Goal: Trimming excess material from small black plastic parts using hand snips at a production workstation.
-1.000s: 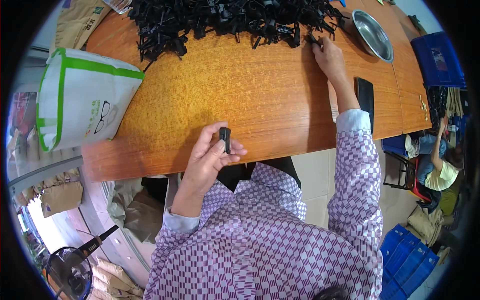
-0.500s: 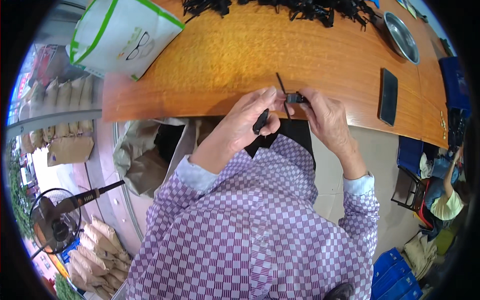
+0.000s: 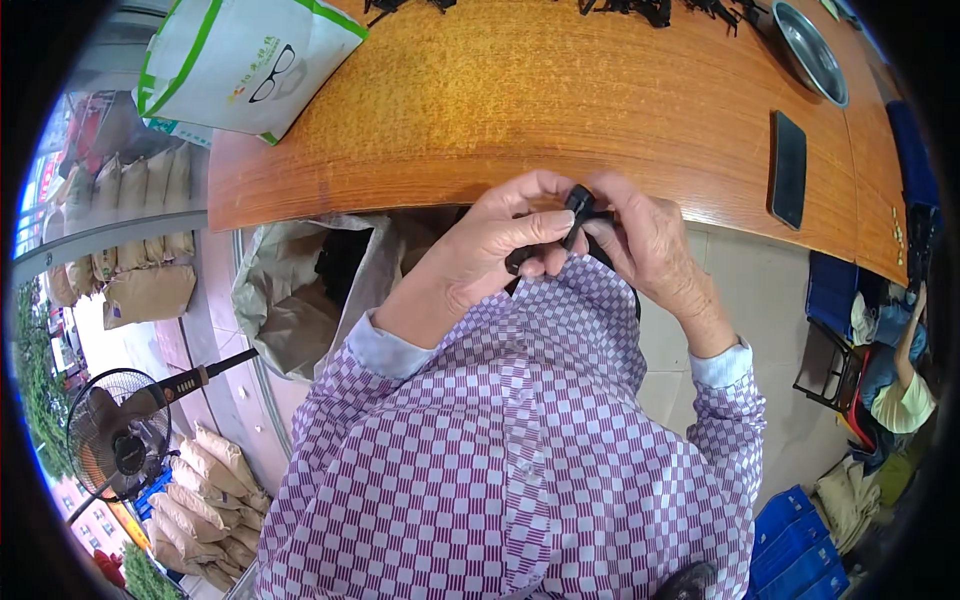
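A small black piece [image 3: 577, 205], like a plastic buckle with a thin strip, is held between my two hands just in front of the table edge. My left hand [image 3: 500, 232] pinches it with thumb and fingers. A second dark piece [image 3: 516, 260] is tucked under the curled fingers of that hand, mostly covered. From the other side, my right hand [image 3: 648, 238] closes on the same black piece, its fingertips partly hiding it. More black pieces [image 3: 640, 10] lie in a loose heap at the table's far edge.
The wooden table [image 3: 450, 120] carries a white bag with green trim [image 3: 250, 70], a metal bowl [image 3: 808, 55] and a dark phone [image 3: 788, 170]. Below its left edge stands an open sack [image 3: 290, 300]. A fan [image 3: 120, 435] is at left; a person [image 3: 900, 390] sits far right.
The black piece has turned from lying crosswise with its strip standing out to a steeper slant. My hands have drawn closer together around it. The head view has shifted slightly.
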### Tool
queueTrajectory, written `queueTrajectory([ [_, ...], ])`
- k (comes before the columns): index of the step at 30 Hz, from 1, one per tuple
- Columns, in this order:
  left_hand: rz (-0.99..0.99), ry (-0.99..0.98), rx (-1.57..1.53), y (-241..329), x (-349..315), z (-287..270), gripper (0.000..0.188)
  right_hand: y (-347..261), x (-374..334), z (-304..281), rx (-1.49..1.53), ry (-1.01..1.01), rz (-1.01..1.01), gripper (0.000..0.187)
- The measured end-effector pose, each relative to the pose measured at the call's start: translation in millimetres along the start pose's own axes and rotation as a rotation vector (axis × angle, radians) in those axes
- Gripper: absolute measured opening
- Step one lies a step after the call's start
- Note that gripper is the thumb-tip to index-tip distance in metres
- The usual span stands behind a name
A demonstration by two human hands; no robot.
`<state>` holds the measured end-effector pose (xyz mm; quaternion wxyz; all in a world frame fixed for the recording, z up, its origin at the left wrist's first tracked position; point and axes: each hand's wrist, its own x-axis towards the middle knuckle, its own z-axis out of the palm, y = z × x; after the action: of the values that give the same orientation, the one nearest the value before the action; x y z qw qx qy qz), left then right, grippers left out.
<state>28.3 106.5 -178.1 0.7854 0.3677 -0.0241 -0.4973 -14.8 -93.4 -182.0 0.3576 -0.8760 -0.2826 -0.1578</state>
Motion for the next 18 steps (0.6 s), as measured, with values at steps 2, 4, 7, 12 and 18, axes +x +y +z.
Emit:
queueTrajectory([
  [2, 0.125, 0.193, 0.236, 5.1, -1.7, 5.8, 0.035, -6.4, -1.1, 7.2, 0.189, 0.066, 0.25, 0.036],
  [4, 0.208, 0.231, 0.368, 5.1, -0.3, 4.5, 0.034, -14.1, 2.3, 11.8, 0.287, 0.094, 0.378, 0.036],
  [7, 0.372, 0.298, 0.637, 5.3, 3.9, 2.2, 0.035, -25.7, 14.6, 14.4, 0.768, -0.011, 0.735, 0.038],
  [12, 0.481, 0.406, 0.916, 8.5, 10.2, 0.1, 0.034, -21.5, 28.8, 29.6, 0.894, 0.033, 0.79, 0.038],
  [18, 0.542, 0.496, 1.019, 9.7, 16.4, -8.9, 0.031, -11.8, 38.2, 40.5, 0.921, 0.009, 0.845, 0.035],
])
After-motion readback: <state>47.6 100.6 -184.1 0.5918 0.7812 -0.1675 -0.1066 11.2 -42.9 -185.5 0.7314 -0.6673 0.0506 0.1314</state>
